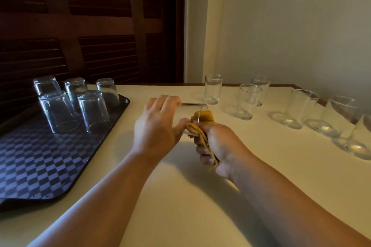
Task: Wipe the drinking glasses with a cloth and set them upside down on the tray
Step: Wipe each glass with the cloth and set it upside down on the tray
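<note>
Your left hand (158, 124) grips the glass (189, 111) sideways above the bench (180, 196), frame centre | your right hand (216, 144) clutches the yellow cloth (204, 117) pushed into its mouth | five inverted glasses (58, 112) on the tray (40, 162), left

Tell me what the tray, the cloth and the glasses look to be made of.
The tray: probably moulded plastic, dark raised rim, matt chequered surface, maybe a non-slip liner.
The cloth: soft woven or knitted fabric, mustard yellow, bunching in folds.
The glasses: clear, smooth glass by the look, see-through with bright glints.
</note>
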Action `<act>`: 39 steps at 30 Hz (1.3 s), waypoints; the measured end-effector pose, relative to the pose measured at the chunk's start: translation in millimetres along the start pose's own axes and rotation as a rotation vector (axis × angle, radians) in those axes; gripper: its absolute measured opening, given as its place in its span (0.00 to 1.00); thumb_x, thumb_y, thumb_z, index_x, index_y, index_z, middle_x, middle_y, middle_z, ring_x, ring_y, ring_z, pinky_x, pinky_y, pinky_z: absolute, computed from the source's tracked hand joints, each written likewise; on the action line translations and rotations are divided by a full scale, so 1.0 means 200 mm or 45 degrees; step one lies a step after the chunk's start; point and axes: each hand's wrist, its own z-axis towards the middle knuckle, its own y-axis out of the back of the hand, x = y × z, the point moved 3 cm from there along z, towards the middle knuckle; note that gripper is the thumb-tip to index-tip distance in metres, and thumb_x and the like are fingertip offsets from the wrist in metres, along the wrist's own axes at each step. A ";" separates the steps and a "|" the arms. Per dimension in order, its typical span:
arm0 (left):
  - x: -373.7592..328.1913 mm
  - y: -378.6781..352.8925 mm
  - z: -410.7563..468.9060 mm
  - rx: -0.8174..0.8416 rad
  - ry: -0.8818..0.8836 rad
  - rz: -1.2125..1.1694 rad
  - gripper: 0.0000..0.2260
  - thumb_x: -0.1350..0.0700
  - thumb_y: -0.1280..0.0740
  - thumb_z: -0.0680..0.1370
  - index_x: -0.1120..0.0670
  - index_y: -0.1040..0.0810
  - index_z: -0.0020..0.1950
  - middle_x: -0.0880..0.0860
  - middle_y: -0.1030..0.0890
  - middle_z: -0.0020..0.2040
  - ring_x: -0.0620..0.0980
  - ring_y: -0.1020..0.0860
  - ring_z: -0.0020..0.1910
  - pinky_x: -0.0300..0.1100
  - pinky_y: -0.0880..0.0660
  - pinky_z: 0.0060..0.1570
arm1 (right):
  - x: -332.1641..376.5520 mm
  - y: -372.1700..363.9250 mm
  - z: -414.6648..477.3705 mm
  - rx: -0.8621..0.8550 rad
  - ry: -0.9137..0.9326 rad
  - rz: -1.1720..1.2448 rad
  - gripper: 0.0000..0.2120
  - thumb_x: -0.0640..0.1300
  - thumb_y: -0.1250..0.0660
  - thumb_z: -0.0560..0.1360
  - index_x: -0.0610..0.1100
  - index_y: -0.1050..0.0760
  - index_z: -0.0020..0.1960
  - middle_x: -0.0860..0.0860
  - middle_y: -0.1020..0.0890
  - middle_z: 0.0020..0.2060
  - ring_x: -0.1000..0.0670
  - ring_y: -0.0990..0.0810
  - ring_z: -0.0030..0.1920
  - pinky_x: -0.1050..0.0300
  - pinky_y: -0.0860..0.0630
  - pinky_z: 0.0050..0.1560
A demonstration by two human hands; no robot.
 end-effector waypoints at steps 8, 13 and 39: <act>0.09 -0.07 -0.01 0.038 0.679 -0.547 0.33 0.53 0.24 0.75 0.52 0.36 0.75 0.48 0.26 0.61 0.51 0.24 0.61 0.47 0.21 0.55 | 0.15 0.11 -0.02 -0.489 1.180 -0.810 0.05 0.40 0.33 0.80 0.48 0.27 0.53 0.61 0.23 0.40 0.68 0.23 0.42 0.76 0.32 0.40; -0.06 -0.10 -0.06 0.573 1.046 -1.632 0.36 0.31 0.55 0.81 0.55 0.19 0.64 0.56 0.17 0.61 0.58 0.24 0.66 0.54 0.26 0.60 | 0.14 0.12 -0.03 -0.411 1.461 -0.987 0.13 0.37 0.33 0.78 0.44 0.26 0.61 0.55 0.20 0.47 0.58 0.21 0.45 0.68 0.26 0.45; -0.03 -0.07 -0.07 0.326 -0.078 -0.115 0.28 0.42 0.25 0.73 0.49 0.29 0.69 0.47 0.20 0.53 0.47 0.21 0.47 0.48 0.19 0.42 | 0.13 0.22 0.09 -0.367 1.112 -1.121 0.07 0.48 0.35 0.82 0.50 0.25 0.58 0.55 0.21 0.46 0.57 0.23 0.48 0.68 0.29 0.45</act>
